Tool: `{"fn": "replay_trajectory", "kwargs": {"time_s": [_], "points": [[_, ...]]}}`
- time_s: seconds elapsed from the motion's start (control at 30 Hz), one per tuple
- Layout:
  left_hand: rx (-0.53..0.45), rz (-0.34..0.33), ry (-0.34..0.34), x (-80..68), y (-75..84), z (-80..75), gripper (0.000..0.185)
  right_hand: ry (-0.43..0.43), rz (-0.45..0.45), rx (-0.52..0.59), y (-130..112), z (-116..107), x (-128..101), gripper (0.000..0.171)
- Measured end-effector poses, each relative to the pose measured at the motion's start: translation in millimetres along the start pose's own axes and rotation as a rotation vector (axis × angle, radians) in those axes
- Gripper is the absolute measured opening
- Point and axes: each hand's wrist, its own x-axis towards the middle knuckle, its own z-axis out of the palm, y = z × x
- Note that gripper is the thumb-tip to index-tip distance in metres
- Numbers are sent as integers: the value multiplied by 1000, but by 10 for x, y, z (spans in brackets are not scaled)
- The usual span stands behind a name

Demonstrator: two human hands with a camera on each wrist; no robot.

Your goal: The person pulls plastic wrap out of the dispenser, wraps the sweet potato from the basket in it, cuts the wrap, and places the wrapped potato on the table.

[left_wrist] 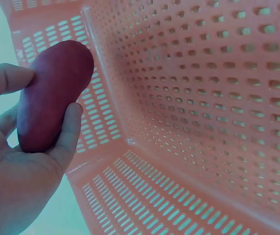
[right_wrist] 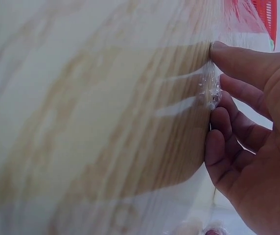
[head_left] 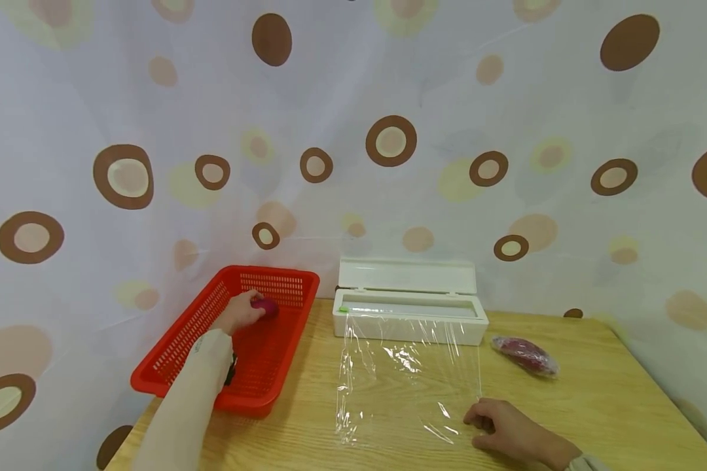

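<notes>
Left hand (head_left: 239, 313) curls around a purple sweet potato (left_wrist: 54, 93) inside the red basket (head_left: 297, 347), fingers on both sides, likely so its rounded body cannot roll; right hand (head_left: 509, 430) pinches the cling film (head_left: 389, 392), apparently keeping it taut from the open dispenser (head_left: 409, 276) over the tabletop (head_left: 607, 386).

Purple vegetable (head_left: 267, 307) partly hidden, right sleeve (head_left: 586, 464) cropped

Forward head view (wrist views closer)
</notes>
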Motion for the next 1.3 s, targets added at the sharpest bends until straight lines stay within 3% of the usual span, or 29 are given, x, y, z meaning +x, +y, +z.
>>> {"fn": "replay_trajectory", "kwargs": {"time_s": [0.17,0.37,0.63,0.93,1.3], "points": [[-82,12,33,-1,52,15,41,-13,27,15,-23,-15,4,22],[-203,69,70,-51,230,-28,42,-11,34,29,-31,-17,2,22],[-228,180,80,-196,552,6,40,-4,18,3,1,-7,6,22],[-237,292,7,-420,987,238,36,-6,23,14,-1,-1,11,22],[-159,508,-136,-640,1358,448,33,-1,-7,14,-25,-2,3,21]]}}
